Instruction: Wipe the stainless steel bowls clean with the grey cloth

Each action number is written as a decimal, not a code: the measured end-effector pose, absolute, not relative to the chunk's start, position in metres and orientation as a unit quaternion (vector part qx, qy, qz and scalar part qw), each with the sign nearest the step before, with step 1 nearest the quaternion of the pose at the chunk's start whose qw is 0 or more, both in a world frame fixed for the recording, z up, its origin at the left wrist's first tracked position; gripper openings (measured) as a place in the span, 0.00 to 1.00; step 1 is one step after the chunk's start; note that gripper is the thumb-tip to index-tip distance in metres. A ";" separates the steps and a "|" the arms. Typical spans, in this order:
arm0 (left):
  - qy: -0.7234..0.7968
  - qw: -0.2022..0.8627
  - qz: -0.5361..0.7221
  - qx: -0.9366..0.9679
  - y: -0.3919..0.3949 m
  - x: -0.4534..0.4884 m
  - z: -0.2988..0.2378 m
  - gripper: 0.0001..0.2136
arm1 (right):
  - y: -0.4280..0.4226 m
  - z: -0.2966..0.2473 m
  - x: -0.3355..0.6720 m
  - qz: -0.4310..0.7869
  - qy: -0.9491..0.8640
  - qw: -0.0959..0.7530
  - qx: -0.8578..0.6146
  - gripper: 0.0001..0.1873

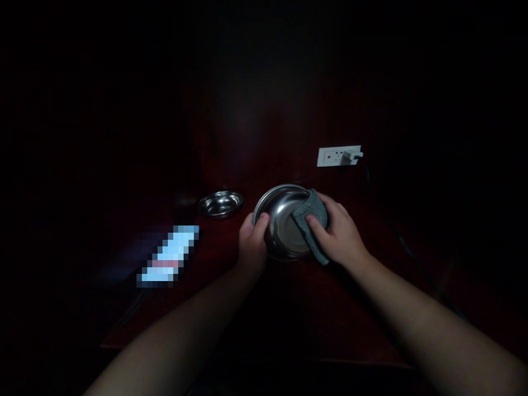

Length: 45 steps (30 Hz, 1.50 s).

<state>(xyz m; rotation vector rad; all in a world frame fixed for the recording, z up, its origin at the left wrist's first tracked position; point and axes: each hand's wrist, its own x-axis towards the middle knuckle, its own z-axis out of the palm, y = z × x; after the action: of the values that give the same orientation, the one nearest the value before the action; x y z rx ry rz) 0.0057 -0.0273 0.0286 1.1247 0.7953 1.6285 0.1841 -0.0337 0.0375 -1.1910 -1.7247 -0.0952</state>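
Note:
In a dark room, my left hand (pixel 252 242) grips the near left rim of a shiny steel bowl (pixel 280 217), tilted up toward me. My right hand (pixel 338 234) presses a grey cloth (pixel 310 220) against the bowl's inner right side, fingers closed over it. Both hands hold the bowl just above a dark reddish table (pixel 330 308).
A second, smaller steel bowl (pixel 220 203) rests on the table to the left. A glowing, blurred-out phone screen (pixel 169 256) lies further left. A white power strip (pixel 339 155) with a plug in it sits behind, its dark cable running right. Everything else is in darkness.

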 end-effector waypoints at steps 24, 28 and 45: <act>0.238 0.589 0.670 0.385 -0.012 0.003 0.021 0.03 | -0.022 0.027 0.188 0.096 -0.675 0.587 -0.436 0.26; 0.212 0.652 0.635 0.356 -0.008 0.002 0.023 0.04 | -0.021 0.027 0.189 0.088 -0.650 0.606 -0.450 0.25; 0.288 0.598 0.632 0.400 -0.004 0.002 0.013 0.13 | -0.014 0.024 0.194 0.137 -0.680 0.560 -0.453 0.31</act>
<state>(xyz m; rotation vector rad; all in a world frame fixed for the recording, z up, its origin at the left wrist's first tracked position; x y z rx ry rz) 0.0020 -0.0035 0.0131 0.9287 0.6671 1.4674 0.1943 -0.0142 0.0236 -1.0687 -1.6038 0.3220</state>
